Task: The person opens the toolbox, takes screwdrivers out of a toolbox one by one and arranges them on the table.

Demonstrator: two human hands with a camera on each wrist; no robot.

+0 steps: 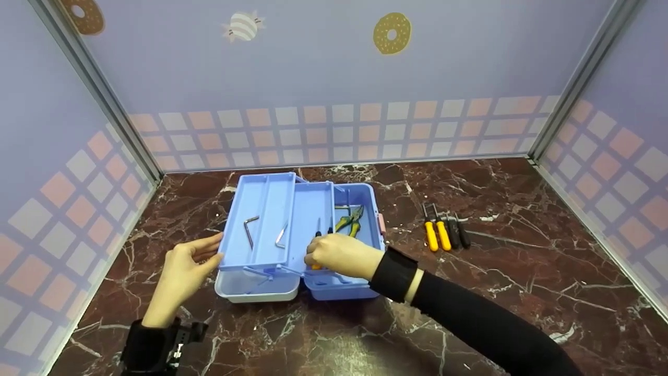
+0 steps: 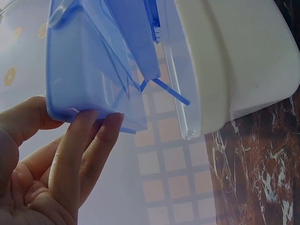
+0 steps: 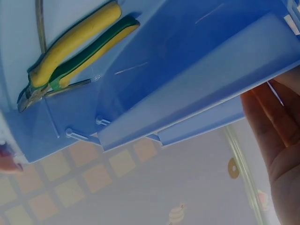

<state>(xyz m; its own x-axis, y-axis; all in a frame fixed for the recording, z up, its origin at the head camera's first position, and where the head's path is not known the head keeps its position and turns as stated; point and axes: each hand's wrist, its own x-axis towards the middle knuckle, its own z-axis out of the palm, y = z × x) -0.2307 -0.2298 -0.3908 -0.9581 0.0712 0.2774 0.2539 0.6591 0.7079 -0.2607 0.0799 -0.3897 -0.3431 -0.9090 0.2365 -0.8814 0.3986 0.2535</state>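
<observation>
A blue toolbox [image 1: 371, 196] stands unfolded, its stepped trays fanned out to the left. My left hand [image 1: 182, 271] pinches the left edge of the upper tray [image 1: 266, 183], fingers and thumb at its corner in the left wrist view. Two L-shaped hex keys lie in that tray, a dark one [image 1: 248, 232] and a silver one [image 1: 281, 237]. My right hand [image 1: 342, 253] is curled over the lower tray [image 1: 313, 201], gripping a screwdriver [image 1: 316, 266] with an orange handle; its shaft points away from me. The tray wall hides part of these fingers in the right wrist view.
Green-and-yellow pliers [image 3: 77, 40] and thin metal rods lie in the toolbox's deep bottom. To the right, two yellow-handled tools [image 1: 437, 235] and two black-handled ones [image 1: 458, 234] lie on the dark marble-patterned table [image 1: 522, 250]. Patterned panels enclose the back and sides.
</observation>
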